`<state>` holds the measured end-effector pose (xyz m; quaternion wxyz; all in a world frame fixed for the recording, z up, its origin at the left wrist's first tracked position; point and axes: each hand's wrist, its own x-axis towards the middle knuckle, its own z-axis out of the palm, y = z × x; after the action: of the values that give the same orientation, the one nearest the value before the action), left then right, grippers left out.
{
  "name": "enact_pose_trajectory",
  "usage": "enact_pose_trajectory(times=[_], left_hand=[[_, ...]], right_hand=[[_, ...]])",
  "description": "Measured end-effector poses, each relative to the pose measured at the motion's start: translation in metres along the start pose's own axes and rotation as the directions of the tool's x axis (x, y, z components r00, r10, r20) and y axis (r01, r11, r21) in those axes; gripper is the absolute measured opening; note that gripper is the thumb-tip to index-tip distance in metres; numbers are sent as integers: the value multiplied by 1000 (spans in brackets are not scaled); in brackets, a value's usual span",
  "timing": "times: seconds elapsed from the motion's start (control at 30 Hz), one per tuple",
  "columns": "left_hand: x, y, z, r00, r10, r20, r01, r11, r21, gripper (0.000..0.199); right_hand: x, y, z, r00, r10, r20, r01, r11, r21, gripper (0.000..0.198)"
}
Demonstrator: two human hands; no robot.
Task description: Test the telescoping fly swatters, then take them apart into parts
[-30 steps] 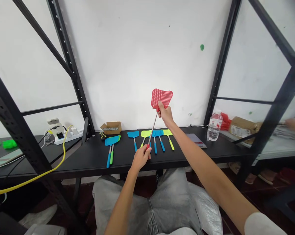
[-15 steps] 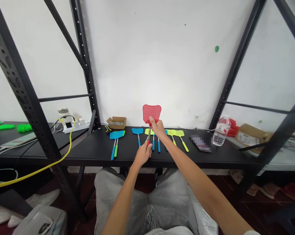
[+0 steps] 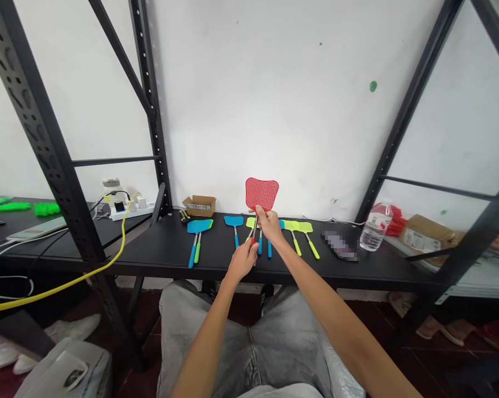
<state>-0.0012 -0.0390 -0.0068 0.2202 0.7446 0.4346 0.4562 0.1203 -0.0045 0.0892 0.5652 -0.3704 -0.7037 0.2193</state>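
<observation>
A red fly swatter (image 3: 261, 192) is held upright near the centre of the frame, its mesh head raised above the black table (image 3: 150, 243). Its red handle is gripped by the curled fingers of the left hand (image 3: 243, 260), just below the centre. The neck under the mesh is pinched by the right hand (image 3: 268, 223), its fingers closed. On the table, a blue swatter (image 3: 196, 226) is laid over a green swatter (image 3: 197, 252) left of centre, and yellow-green swatters (image 3: 305, 227) are seen right of centre. Blue handles (image 3: 269, 249) are partly hidden by the hands. A small cardboard box (image 3: 200, 207) is placed at the table's back, left of centre; a water bottle (image 3: 374, 226) is stood at the right of the frame, near a pixelated item (image 3: 340, 245)
</observation>
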Motion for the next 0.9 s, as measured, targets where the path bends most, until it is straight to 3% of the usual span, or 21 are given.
enact_pose_trajectory(times=[0.13,0.27,0.37,0.47,0.63,0.9], left_hand=[[0,-1,-2,1000,7,-19,-8,998,-63,35],[-3,0,-4,999,-8,-38,6,998,-54,40],[-5,2,-5,997,-25,-74,26,1000,11,38],[-5,3,-11,979,-84,-183,103,990,99,37],[3,0,-32,873,-260,-412,419,831,365,37],[22,-15,-38,866,-323,-383,494,673,551,50]], right_hand=[[-25,13,15,998,-37,51,40,998,-44,47],[-53,31,24,996,22,88,-13,995,-102,38],[-67,42,8,997,34,73,-25,993,-118,37],[-77,55,-21,996,60,60,-46,974,-223,37],[-88,73,-54,978,167,122,-122,942,-314,36],[-92,67,-49,977,183,112,-144,945,-293,34]])
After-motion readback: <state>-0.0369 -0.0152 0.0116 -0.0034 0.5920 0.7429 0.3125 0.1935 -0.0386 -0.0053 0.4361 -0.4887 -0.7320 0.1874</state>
